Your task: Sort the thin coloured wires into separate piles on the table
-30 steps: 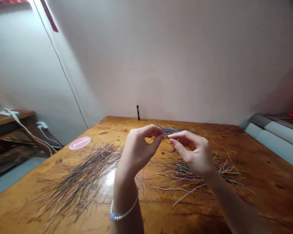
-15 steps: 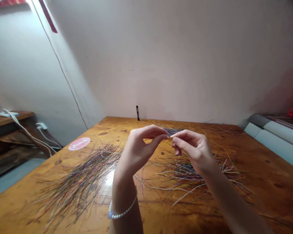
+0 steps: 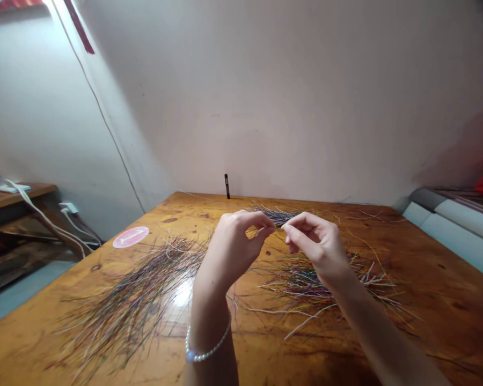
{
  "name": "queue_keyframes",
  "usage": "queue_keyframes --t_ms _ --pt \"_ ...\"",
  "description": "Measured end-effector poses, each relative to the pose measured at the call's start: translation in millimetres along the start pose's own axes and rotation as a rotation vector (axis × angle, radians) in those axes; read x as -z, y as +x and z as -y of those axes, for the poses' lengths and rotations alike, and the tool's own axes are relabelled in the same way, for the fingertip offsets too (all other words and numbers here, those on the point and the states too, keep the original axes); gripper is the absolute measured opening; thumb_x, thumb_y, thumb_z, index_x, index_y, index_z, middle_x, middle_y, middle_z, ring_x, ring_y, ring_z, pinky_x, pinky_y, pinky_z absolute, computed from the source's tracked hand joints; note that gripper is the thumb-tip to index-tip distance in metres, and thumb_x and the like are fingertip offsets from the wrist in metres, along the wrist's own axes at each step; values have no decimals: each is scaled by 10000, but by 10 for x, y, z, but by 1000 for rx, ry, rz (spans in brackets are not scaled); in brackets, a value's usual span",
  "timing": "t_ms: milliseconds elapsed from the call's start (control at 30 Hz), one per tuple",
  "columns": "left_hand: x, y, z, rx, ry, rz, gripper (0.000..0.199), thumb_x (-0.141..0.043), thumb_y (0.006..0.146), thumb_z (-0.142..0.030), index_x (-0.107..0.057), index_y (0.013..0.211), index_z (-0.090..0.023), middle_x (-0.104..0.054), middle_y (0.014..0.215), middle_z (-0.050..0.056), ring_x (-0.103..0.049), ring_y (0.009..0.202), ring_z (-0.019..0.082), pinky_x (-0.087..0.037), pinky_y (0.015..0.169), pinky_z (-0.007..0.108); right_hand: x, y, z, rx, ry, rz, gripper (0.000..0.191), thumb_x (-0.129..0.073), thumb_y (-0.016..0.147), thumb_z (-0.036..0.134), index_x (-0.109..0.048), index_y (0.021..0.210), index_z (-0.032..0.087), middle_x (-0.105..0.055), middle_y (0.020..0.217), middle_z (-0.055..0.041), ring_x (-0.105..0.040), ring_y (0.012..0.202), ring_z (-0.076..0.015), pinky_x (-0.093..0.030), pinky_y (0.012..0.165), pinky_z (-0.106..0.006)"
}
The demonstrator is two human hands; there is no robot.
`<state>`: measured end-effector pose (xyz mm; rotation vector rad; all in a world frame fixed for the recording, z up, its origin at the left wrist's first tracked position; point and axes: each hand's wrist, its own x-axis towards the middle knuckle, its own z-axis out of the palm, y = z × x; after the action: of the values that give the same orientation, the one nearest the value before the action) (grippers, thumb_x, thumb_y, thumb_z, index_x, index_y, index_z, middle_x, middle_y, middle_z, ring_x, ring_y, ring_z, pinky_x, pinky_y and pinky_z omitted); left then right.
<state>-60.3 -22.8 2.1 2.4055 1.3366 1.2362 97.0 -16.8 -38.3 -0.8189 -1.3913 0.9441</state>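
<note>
My left hand (image 3: pixel 234 249), with a beaded bracelet (image 3: pixel 209 354) on its wrist, is raised over the middle of the table, thumb and forefinger pinched together. Facing it, a small gap away, my right hand (image 3: pixel 321 244) pinches as well. A thin, pale wire (image 3: pixel 203 196) seems to run from the fingertips toward the back left; its ends are too fine to make out. Below my right hand lies a pile of multicoloured wires (image 3: pixel 306 281). A longer bundle of wires (image 3: pixel 140 289) spreads to the left of my left hand. Behind the fingertips is another bundle (image 3: pixel 276 215).
The wooden table (image 3: pixel 265 359) reaches the wall. A black marker (image 3: pixel 227 186) stands upright at its back edge. A round pink sticker marked 1 (image 3: pixel 131 237) lies at the left. Stray wires (image 3: pixel 370 246) lie at the right. White cables (image 3: pixel 52 228) hang beside a side table.
Both hands stay pinched at nearly the same spot. My left wrist has shifted slightly right and the fingertips have parted a little. A thin wire now shows toward the back left.
</note>
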Motion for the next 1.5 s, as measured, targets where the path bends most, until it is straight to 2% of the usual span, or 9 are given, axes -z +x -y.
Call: queue_keyframes --t_ms 333,500,600,767,1000,1500 --pt "-73 16 83 9 150 -36 129 -606 809 -230 -728 771 -214 -633 752 40 -555 666 146 -430 621 283 -24 77 -103 -74 100 -3 168 -640 768 307 -590 688 168 -566 526 34 -482 443 -76 -410 439 -213" --pt "-72 33 162 42 154 -44 120 -609 806 -220 -722 771 -197 -640 803 51 -573 726 161 -441 674 301 -15 103 -148 -97 118 19 168 -652 769 313 -600 719 161 -579 511 35 -487 440 -73 -407 442 -206" --pt "-44 33 188 51 132 -3 120 -601 805 -200 -710 757 -185 -671 829 45 -598 757 165 -451 713 305 -18 120 -170 -112 109 50 180 -656 765 324 -602 718 158 -588 504 34 -487 438 -71 -413 446 -201" --pt "-21 15 189 95 95 83 133 -591 814 -215 -717 775 -198 -730 798 17 -646 755 163 -466 724 300 -15 139 -195 -84 52 46 183 -650 771 324 -607 710 156 -605 514 33 -505 433 -70 -431 446 -195" --pt "-23 7 193 119 84 80 155 -575 811 -201 -725 775 -202 -747 806 17 -671 756 164 -477 697 295 -31 120 -200 -25 -7 2 167 -643 786 306 -681 801 144 -652 587 3 -570 501 -84 -470 465 -190" --pt "-20 26 145 113 41 64 139 -597 809 -193 -735 796 -188 -749 827 21 -678 758 149 -492 706 272 -49 97 -193 28 -49 -28 184 -602 816 280 -708 871 141 -664 626 -7 -567 508 -80 -480 471 -189"
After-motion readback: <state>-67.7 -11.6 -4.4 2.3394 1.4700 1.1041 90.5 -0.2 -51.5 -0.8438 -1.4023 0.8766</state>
